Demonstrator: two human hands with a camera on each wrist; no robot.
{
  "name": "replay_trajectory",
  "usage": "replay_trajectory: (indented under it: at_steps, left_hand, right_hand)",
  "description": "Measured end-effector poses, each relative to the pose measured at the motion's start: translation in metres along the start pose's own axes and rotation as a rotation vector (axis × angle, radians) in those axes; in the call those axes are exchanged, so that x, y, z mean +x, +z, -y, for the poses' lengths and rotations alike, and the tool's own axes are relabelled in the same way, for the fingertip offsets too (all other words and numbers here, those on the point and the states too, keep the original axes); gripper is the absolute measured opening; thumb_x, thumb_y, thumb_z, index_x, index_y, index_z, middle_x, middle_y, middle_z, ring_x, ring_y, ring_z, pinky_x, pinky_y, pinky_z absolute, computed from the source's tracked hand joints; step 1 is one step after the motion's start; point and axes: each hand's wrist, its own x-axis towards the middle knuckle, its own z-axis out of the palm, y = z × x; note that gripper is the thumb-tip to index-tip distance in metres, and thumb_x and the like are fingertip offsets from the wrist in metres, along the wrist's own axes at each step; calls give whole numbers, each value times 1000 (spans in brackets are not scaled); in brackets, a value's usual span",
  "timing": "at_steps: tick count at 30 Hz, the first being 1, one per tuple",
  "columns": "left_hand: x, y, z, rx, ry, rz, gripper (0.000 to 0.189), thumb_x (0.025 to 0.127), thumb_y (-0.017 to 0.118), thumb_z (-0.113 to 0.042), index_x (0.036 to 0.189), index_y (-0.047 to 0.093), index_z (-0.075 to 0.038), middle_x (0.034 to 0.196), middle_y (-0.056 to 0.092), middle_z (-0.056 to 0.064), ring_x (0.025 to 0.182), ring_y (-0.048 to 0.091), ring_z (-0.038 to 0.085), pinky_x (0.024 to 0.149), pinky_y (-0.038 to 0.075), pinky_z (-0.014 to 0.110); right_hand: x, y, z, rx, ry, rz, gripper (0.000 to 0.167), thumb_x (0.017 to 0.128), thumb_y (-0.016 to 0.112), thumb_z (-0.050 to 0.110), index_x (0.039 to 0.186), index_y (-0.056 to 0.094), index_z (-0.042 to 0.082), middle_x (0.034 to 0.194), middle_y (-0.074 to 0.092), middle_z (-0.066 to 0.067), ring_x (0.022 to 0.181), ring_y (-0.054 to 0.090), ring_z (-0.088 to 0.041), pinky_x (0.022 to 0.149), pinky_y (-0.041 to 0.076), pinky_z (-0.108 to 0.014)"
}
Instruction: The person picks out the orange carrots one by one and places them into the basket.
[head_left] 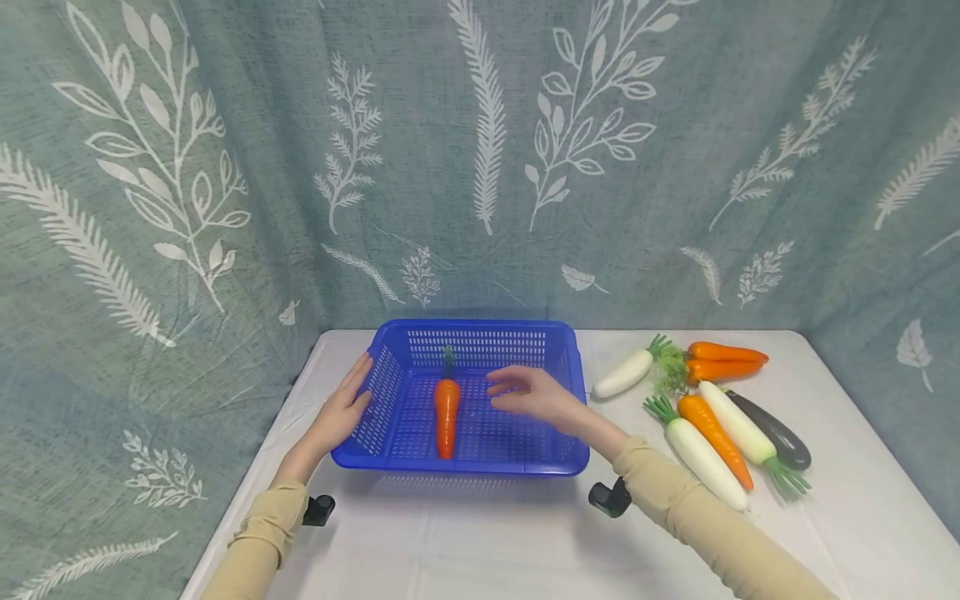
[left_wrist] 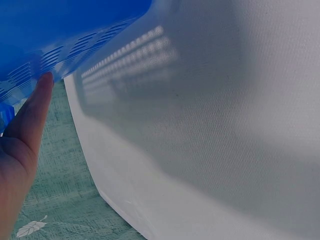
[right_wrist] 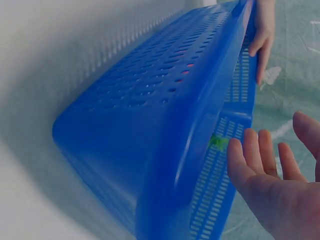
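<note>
A blue plastic basket point(head_left: 480, 467) with slotted walls sits on the white table. Inside it lies one orange carrot point(head_left: 447, 417), its green top toward the back wall. My left hand point(head_left: 341, 415) rests against the basket's left side with fingers straight; in the left wrist view the thumb point(left_wrist: 42, 97) touches the slotted wall. Over the basket's right half hovers my right hand point(head_left: 534, 395), fingers relaxed and apart, holding nothing. From the right wrist view, the right hand's point(right_wrist: 277, 185) spread fingers are near the rim, and a bit of green top point(right_wrist: 218, 142) shows through the gap.
Right of the basket lie a white radish point(head_left: 624, 375) with green leaves, two carrots point(head_left: 726, 363) at the back, another carrot point(head_left: 716, 442), two more white radishes point(head_left: 705, 462) and a dark eggplant point(head_left: 772, 429). A green leaf-patterned curtain point(head_left: 450, 167) hangs behind the table.
</note>
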Motion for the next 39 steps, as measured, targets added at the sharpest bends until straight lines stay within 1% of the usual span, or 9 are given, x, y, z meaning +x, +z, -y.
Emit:
replay_trajectory:
  at_steps: [6,13,19,25,28,31,33,36,39]
  left_hand:
    - [0,0,-1,-10,-8,4,54,99,34,-3,149,15,6,158,7,23,145,6,44,117,9,59]
    - [-2,-2,-2,12,-12,3,54,99,34,-4,149,16,5,158,7,22,144,7,45,116,10,60]
    - [-1,-3,-3,8,-4,-4,54,99,35,-4,148,17,6,157,8,24,144,8,46,116,10,61]
    - [1,-2,-1,-2,-13,11,54,99,34,-3,149,16,5,158,8,22,145,7,44,117,10,59]
    - [2,-2,-1,-4,-15,13,54,99,35,-3,149,16,6,158,8,22,145,7,43,117,10,59]
    - [2,-2,-2,-9,-15,14,54,99,35,-2,149,16,6,158,7,23,145,7,44,117,10,59]
    - [1,-3,-2,-9,-17,15,54,99,35,-3,149,16,6,158,7,23,145,7,43,117,9,59]
    - [2,-2,-2,-13,-21,19,54,99,34,-3,149,15,5,158,7,22,145,6,43,117,9,58]
    - [1,-3,-2,-17,-22,16,54,99,34,-3,149,16,6,158,7,22,145,6,43,118,9,58]
  right_hand:
    - [-8,-11,0,-11,-28,-24,47,86,65,9,130,53,-3,121,62,-26,112,62,-34,94,53,-37]
    - [-19,-27,-2,-33,-47,-62,46,89,63,9,131,51,-4,125,58,-28,112,62,-35,94,53,-38]
    - [-29,-45,-3,-58,-39,-90,46,90,63,12,132,50,-4,128,56,-28,114,60,-37,97,52,-40]
    - [-38,-61,-4,-56,-45,-144,46,90,62,9,133,48,-4,129,56,-27,115,59,-38,97,51,-42]
    - [-43,-68,-6,-59,-42,-177,46,91,61,9,133,48,-5,130,56,-26,114,60,-38,94,53,-35]
    - [-47,-75,-8,-53,-7,-212,47,91,62,13,134,49,-3,130,56,-25,116,59,-37,88,54,-29]
    - [-50,-81,-8,-51,16,-235,49,91,63,16,134,48,-2,130,56,-24,116,59,-36,86,53,-26]
    - [-54,-88,-8,-66,26,-266,49,91,63,18,134,48,-1,130,56,-25,117,58,-37,91,53,-31]
    - [-58,-95,-6,-81,30,-287,50,92,62,18,135,48,-1,131,55,-27,119,57,-38,100,48,-43]
